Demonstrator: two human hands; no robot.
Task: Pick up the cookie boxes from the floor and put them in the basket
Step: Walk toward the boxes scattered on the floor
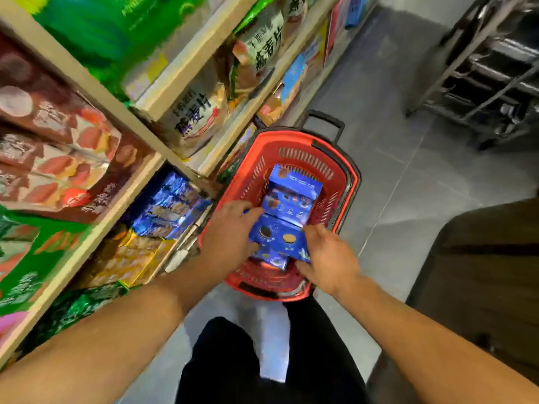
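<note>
— Both hands low over the red basket (348, 173): left hand (230, 234) and right hand (328, 258) grip a blue cookie box (277, 237) by its sides.

— Another box (291, 193) lies inside already. Release crooked and it may wedge tilted against that one.

The grey tiled floor (408, 185) carries a red basket (348, 182), which stands straight ahead of both sets of fingers, its near rim just under the wrists. A black pull handle (323, 119) rises at the basket's far end, beyond the fingertips. Left of the left fingers, wooden shelves (96, 231) stand on the floor, their boards loaded with snack bags and boxes. Far off to the right of the right fingers, a dark metal rack (481, 83) stands on the tiles. Nearer on that side lies a brown, dark-edged surface (481, 243); what it is cannot be told.
</note>
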